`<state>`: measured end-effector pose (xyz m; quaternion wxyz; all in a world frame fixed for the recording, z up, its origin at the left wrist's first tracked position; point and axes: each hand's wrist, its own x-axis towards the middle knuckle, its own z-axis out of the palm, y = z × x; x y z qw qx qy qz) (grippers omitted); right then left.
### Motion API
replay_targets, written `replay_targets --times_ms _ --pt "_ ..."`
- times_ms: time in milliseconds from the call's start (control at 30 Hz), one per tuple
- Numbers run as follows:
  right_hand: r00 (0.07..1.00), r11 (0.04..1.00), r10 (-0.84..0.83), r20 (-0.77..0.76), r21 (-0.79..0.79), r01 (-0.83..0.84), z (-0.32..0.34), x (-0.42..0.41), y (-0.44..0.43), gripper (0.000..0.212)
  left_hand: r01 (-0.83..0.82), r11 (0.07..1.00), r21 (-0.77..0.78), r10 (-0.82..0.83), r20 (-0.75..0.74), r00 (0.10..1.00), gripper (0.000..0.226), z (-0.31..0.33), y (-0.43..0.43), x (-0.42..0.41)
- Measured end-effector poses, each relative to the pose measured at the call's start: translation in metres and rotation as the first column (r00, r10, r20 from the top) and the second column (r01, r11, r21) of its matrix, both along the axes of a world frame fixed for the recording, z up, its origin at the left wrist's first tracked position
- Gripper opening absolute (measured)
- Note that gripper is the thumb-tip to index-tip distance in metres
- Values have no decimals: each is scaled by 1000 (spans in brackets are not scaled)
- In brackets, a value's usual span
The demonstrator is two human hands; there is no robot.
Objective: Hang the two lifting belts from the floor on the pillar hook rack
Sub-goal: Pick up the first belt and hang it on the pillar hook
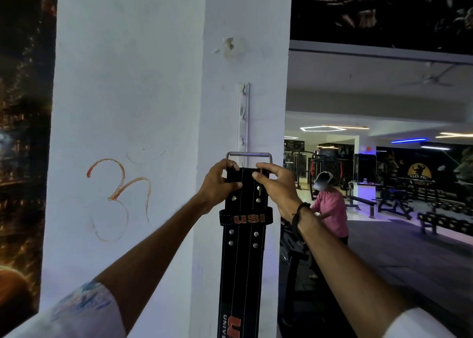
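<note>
A black lifting belt (243,250) with silver rivets and orange lettering hangs straight down in front of the white pillar (153,82). Its metal buckle (248,155) sits at the top, level with the lower end of the white vertical hook rack (243,117). My left hand (220,181) grips the belt's top left corner. My right hand (275,184) pinches the top right corner just under the buckle. Both hands hold the belt up against the pillar. The rack's lowest hook is hidden behind the buckle and my fingers. No second belt is in view.
An orange drawn symbol (117,197) marks the pillar's left face. To the right, a person in a pink shirt (330,209) stands among gym benches (361,202) and machines. A dark equipment rack (294,256) stands close behind the pillar's right edge.
</note>
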<state>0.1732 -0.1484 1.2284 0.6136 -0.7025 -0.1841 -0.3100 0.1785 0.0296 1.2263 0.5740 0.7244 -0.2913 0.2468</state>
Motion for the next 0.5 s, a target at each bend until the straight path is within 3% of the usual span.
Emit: replay_targets --times_ms 133,333,433,500 --pt "999 998 22 -28 -63 -24 -1 10 -4 28 -8 1000 -7 8 2 1000 33 -1 4 9" --pt "993 977 49 -107 -200 -69 7 17 1 55 -71 996 -52 72 16 997 36 3 8 26" --pt "996 983 7 -90 -181 -23 19 28 7 53 -78 994 -76 80 19 997 36 11 6 36" --pt "997 989 -35 -73 -143 24 26 40 11 67 -86 993 -83 87 6 996 35 15 6 42"
